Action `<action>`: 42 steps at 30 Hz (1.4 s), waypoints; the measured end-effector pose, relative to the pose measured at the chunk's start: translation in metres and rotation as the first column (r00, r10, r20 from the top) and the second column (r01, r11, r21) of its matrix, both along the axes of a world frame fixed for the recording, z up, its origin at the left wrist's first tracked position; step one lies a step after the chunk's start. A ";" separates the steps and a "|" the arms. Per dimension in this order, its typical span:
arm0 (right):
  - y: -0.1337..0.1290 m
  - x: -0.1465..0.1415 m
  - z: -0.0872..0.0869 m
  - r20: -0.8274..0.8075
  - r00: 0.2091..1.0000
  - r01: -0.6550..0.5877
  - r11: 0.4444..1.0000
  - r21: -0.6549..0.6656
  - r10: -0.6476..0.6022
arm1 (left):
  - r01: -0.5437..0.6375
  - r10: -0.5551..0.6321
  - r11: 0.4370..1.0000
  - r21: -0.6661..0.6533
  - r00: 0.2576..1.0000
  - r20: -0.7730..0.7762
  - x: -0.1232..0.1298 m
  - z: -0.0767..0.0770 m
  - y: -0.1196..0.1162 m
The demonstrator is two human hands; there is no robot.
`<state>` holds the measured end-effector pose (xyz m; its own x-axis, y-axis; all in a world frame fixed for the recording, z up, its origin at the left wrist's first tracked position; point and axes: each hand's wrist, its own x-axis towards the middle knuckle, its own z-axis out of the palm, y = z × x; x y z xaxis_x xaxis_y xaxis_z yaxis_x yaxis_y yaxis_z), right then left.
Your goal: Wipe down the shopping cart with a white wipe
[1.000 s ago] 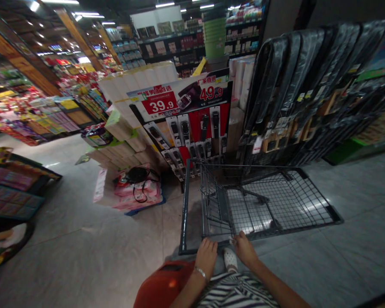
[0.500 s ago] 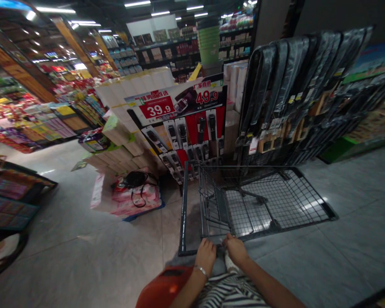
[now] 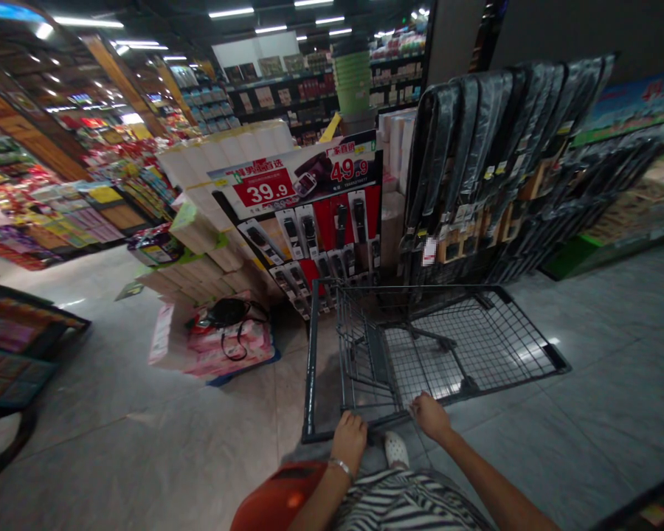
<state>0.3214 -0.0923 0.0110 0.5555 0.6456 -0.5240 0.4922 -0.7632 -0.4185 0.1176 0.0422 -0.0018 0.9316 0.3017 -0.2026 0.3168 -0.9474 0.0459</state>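
A grey wire shopping cart (image 3: 448, 346) stands in front of me, its handle bar to the left. My left hand (image 3: 350, 436), with a bracelet at the wrist, is closed over the cart's near side rim close to the handle end. Farther right along that rim, my right hand (image 3: 430, 414) has its fingers curled together at the edge; whatever they may pinch is too small to make out. Nothing is visible inside the cart's basket.
Behind the cart are a belt display (image 3: 321, 228) and hanging black belts (image 3: 459, 162). Pink packages (image 3: 232, 343) with a black bag sit on the floor at left. An orange-red object (image 3: 279, 494) is beside my left forearm. My shoe (image 3: 395, 448) shows below the rim.
My right hand has moved right along the cart's rim, away from my left hand, which stays on the rim. The view has shifted slightly, and more of my shoe shows.
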 end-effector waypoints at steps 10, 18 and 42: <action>0.060 -0.055 -0.010 -0.226 0.974 0.069 0.974 0.214 -0.019 | -0.065 0.070 0.995 -0.075 0.996 0.060 -0.001 0.003 -0.004; 0.101 -0.078 -0.009 -0.324 0.944 0.165 0.936 0.311 -0.059 | -0.429 0.444 0.895 -0.120 0.878 0.177 -0.005 0.021 -0.017; 0.090 -0.090 -0.027 -0.205 0.978 -0.029 0.999 0.017 0.032 | -0.695 0.695 0.596 -0.403 0.698 -0.176 -0.006 0.036 0.010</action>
